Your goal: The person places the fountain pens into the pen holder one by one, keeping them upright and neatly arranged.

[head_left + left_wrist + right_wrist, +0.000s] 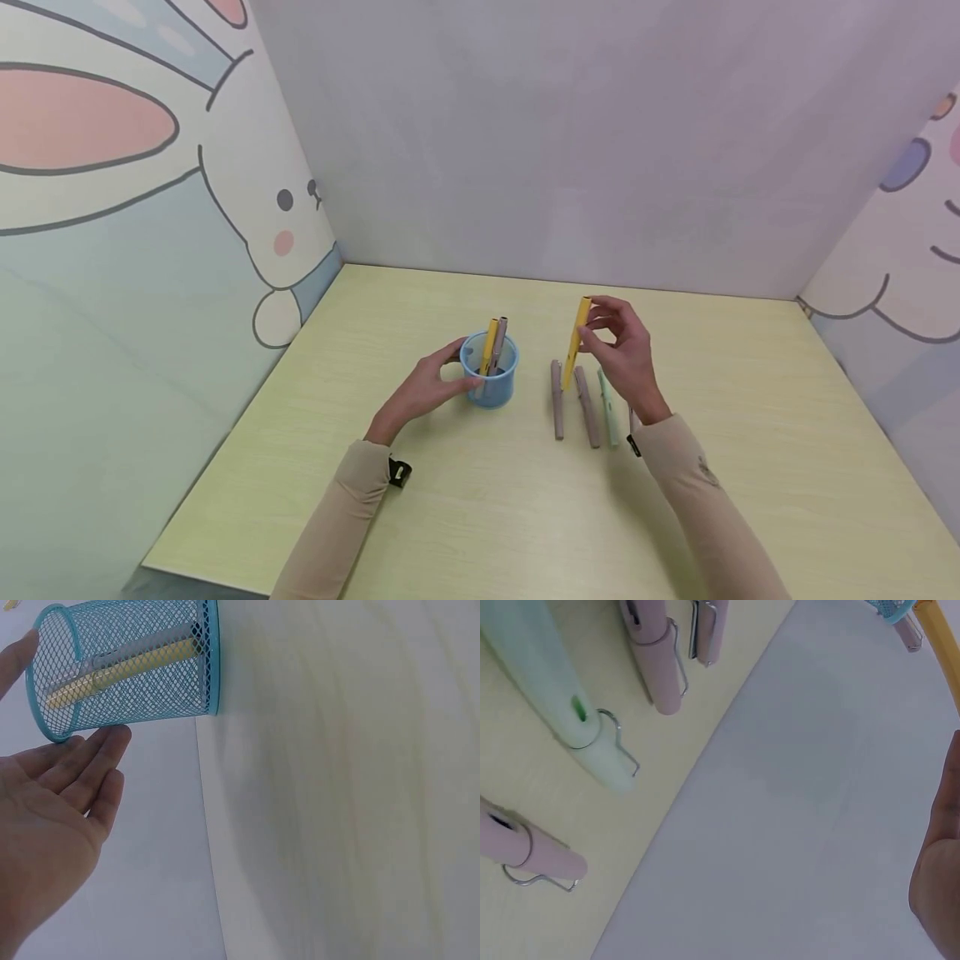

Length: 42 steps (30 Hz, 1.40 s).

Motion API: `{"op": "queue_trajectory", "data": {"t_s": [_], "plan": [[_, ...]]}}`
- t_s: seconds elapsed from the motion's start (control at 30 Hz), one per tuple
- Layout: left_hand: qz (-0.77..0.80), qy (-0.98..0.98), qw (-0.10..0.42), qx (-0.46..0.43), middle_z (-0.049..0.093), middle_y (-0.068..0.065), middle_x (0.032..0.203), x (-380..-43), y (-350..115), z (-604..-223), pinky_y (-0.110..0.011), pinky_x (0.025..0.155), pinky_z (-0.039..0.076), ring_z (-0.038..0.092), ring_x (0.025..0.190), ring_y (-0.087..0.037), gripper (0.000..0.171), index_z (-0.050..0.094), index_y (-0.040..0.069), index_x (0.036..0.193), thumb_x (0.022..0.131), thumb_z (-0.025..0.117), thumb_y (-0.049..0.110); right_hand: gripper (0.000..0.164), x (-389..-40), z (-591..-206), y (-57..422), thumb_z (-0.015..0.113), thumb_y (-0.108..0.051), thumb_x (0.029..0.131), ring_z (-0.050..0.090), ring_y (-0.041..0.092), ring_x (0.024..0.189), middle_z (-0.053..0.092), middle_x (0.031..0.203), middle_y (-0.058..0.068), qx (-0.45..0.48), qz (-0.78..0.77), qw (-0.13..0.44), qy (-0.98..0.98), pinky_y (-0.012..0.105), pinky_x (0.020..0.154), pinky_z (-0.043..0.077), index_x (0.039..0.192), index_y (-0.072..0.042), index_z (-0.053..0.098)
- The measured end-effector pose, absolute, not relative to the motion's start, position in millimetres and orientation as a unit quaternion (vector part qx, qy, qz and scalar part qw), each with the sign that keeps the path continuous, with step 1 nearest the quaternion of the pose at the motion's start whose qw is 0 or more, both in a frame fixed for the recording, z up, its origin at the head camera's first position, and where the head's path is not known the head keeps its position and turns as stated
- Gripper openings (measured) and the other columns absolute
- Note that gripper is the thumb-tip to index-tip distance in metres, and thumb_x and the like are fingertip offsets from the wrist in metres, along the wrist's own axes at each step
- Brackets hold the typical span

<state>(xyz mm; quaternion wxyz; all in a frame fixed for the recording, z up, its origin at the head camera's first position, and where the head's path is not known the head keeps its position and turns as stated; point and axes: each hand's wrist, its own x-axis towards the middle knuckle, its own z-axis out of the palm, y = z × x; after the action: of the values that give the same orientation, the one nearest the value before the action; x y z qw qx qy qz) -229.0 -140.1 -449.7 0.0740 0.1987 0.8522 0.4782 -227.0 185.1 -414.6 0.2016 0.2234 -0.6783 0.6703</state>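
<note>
A blue mesh pen holder stands upright on the table, a yellow pen and a mauve pen leaning inside it. My left hand holds this cup near its rim, thumb on one side and fingers on the other; in the left wrist view the hand touches the mesh. Right of the cup, my right hand pinches another yellow pen between thumb and fingers, raised and nearly upright. Only part of that hand shows in the right wrist view.
Below my right hand lie a mauve pen, a second mauve pen and a light green pen, roughly side by side. Another pen is mostly hidden by the right wrist. Walls border the table at the back and both sides.
</note>
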Motion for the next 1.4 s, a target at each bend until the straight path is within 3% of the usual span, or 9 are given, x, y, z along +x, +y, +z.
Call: {"op": "queue_trajectory", "data": {"t_s": [0.23,0.47,0.67,0.87,1.07,1.3,1.4], "plan": [[0.480,0.851,0.082,0.194,0.057,-0.006,0.146,-228.8,-139.7,-449.6,-0.061,0.110,0.037,0.049,0.137,-0.029,0.079,0.039,0.017,0.161,0.095,0.076,0.041,0.047,-232.9,-409.7,172.7,0.063,0.022,0.091,0.064,0.014,0.092,0.059,0.109,0.013,0.229,0.671,0.202,-0.676,0.030,0.065,0.060,0.135,0.014,0.050],[0.480,0.853,0.084,0.188,0.056,-0.007,0.147,-228.8,-140.1,-448.9,-0.061,0.111,0.036,0.048,0.138,-0.029,0.080,0.038,0.015,0.161,0.095,0.077,0.040,0.047,-236.7,-409.3,163.1,0.062,0.020,0.091,0.064,0.014,0.092,0.058,0.110,0.014,0.233,0.670,0.205,-0.674,0.038,0.067,0.061,0.136,0.013,0.050],[0.477,0.854,0.084,0.190,0.057,-0.007,0.146,-229.1,-139.1,-448.5,-0.061,0.111,0.036,0.048,0.138,-0.030,0.079,0.039,0.015,0.161,0.095,0.076,0.040,0.048,-239.6,-405.3,153.6,0.062,0.022,0.091,0.063,0.013,0.092,0.058,0.110,0.015,0.232,0.676,0.201,-0.670,0.033,0.067,0.061,0.136,0.012,0.049],[0.476,0.855,0.083,0.188,0.057,-0.007,0.146,-228.5,-138.3,-447.2,-0.059,0.112,0.036,0.049,0.138,-0.029,0.080,0.038,0.014,0.161,0.095,0.077,0.039,0.046,-241.8,-401.4,145.1,0.064,0.016,0.094,0.064,0.016,0.093,0.059,0.111,0.013,0.234,0.678,0.199,-0.668,0.038,0.069,0.061,0.137,0.011,0.049],[0.476,0.855,0.082,0.188,0.057,-0.007,0.146,-228.1,-137.1,-448.6,-0.060,0.111,0.036,0.049,0.138,-0.029,0.080,0.038,0.015,0.161,0.095,0.076,0.040,0.046,-246.8,-401.9,139.3,0.059,0.022,0.093,0.064,0.012,0.094,0.059,0.111,0.012,0.240,0.678,0.200,-0.665,0.031,0.068,0.061,0.136,0.013,0.048],[0.471,0.858,0.080,0.188,0.057,-0.006,0.146,-227.1,-135.8,-447.5,-0.060,0.111,0.037,0.049,0.137,-0.028,0.079,0.038,0.016,0.161,0.096,0.076,0.040,0.046,-249.1,-400.0,133.8,0.064,0.013,0.095,0.063,0.020,0.095,0.057,0.113,0.013,0.232,0.683,0.203,-0.662,0.034,0.069,0.061,0.138,0.011,0.048],[0.471,0.858,0.079,0.188,0.057,-0.005,0.145,-227.6,-135.4,-447.4,-0.059,0.111,0.037,0.049,0.137,-0.027,0.078,0.039,0.016,0.160,0.096,0.076,0.039,0.046,-249.9,-399.5,131.3,0.062,0.016,0.095,0.063,0.018,0.096,0.057,0.113,0.013,0.229,0.686,0.203,-0.660,0.033,0.069,0.061,0.138,0.011,0.047]]}}
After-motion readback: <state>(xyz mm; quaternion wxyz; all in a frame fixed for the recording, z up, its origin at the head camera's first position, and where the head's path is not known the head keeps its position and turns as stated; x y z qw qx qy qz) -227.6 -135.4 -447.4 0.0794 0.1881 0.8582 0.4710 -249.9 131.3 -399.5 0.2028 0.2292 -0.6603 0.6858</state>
